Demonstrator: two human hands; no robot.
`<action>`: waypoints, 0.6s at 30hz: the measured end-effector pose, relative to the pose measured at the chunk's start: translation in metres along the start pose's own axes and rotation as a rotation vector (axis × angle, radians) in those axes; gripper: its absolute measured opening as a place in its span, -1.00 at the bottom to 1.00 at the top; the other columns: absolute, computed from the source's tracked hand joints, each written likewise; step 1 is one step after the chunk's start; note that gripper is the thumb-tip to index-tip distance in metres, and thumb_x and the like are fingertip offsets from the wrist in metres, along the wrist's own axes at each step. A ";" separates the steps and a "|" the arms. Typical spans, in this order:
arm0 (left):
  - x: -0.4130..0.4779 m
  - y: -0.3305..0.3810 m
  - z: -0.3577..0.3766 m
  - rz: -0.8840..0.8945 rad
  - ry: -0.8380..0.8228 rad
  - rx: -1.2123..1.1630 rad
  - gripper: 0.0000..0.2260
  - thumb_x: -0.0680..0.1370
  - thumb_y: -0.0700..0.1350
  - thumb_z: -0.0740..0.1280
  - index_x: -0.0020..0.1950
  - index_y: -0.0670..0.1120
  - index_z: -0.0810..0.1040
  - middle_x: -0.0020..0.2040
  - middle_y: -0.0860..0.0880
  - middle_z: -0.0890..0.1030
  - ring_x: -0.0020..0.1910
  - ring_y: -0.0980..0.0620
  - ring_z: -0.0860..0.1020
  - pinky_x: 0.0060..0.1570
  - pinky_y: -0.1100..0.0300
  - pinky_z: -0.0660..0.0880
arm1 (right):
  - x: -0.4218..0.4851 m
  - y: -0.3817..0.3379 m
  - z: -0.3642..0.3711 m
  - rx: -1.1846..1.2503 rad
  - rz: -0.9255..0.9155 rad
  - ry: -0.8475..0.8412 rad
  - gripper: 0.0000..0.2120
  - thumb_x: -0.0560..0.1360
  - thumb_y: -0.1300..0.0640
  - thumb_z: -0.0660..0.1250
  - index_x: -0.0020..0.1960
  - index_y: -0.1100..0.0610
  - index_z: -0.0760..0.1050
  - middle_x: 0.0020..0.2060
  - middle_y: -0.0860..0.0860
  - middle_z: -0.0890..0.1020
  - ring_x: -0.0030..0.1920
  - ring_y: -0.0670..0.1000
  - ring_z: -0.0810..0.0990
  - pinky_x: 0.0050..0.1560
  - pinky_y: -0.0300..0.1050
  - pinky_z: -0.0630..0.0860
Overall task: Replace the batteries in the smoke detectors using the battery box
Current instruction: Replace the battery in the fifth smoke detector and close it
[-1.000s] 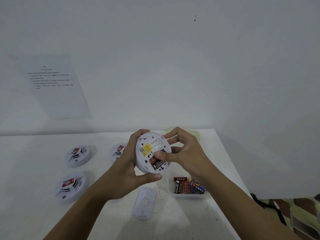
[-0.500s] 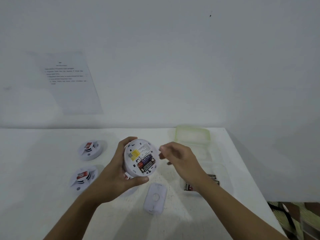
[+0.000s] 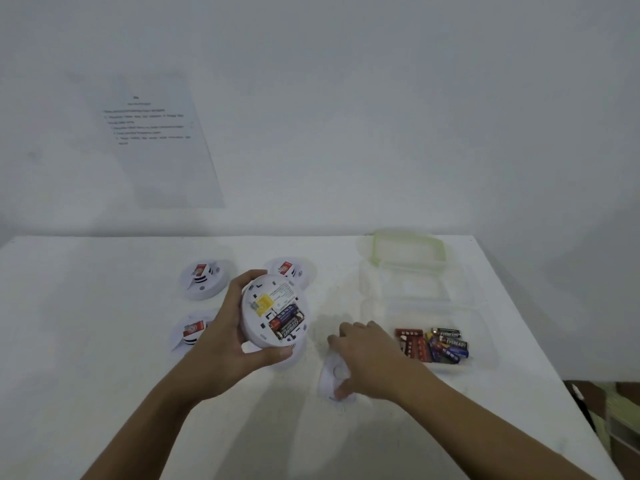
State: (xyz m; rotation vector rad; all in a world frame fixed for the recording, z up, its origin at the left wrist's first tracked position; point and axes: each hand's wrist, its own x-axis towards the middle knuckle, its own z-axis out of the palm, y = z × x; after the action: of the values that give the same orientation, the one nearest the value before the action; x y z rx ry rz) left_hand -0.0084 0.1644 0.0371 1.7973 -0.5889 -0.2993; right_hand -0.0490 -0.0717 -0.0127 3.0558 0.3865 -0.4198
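White table (image 3: 104,341) set against a pale wall (image 3: 381,116) that carries a printed sheet (image 3: 156,140), its text too small to read.

**Change.** A second ago the right hand (image 3: 367,358) worked with its fingertips at the open battery bay. It has since left the bay and dropped to the table, where it now covers the battery cover (image 3: 334,375). The fingers curve over the cover's far end and the thumb sits at its near end, so the hand grips it. Motion blur hides whether the cover is lifted yet.

The left hand (image 3: 228,337) has kept the smoke detector (image 3: 273,311) raised above the table with its underside to the camera, fingers and thumb curled round the rim. Two cells (image 3: 285,320) lie side by side in the bay.

**Meaning.** Loading of this unit is probably finished, and closing the bay looks like the step in hand.

**Materials and shapes.**
- The detector is a smooth white plastic disc with a yellow label and a fine-print sticker.
- The cover is a small rounded white plate with a circular boss.
- The battery box (image 3: 485,341) is a clear, thin-walled rectangle holding loose batteries (image 3: 433,344), glossy red, blue and black cylinders.
- Its green-rimmed lid (image 3: 408,251) lies behind it.
- A far-left detector (image 3: 202,280), a far-centre detector (image 3: 289,270) and a near-left detector (image 3: 190,332) rest on the table, each with a red tag.
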 end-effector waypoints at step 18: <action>0.015 0.010 0.006 0.042 0.027 -0.073 -0.13 0.32 -0.30 0.61 0.46 0.14 0.24 0.31 0.24 0.46 0.35 0.15 0.47 0.11 0.28 0.57 | -0.021 0.012 -0.055 1.120 0.153 0.818 -0.88 0.50 0.23 0.46 -0.12 0.03 0.70 -0.23 -0.08 0.71 -0.21 -0.07 0.64 -0.19 -0.18 0.52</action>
State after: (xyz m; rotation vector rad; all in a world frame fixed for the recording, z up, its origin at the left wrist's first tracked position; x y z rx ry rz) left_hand -0.0010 0.1493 0.0465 1.7141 -0.5883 -0.2644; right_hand -0.0510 -0.0850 0.0462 4.1325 -0.1890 1.0256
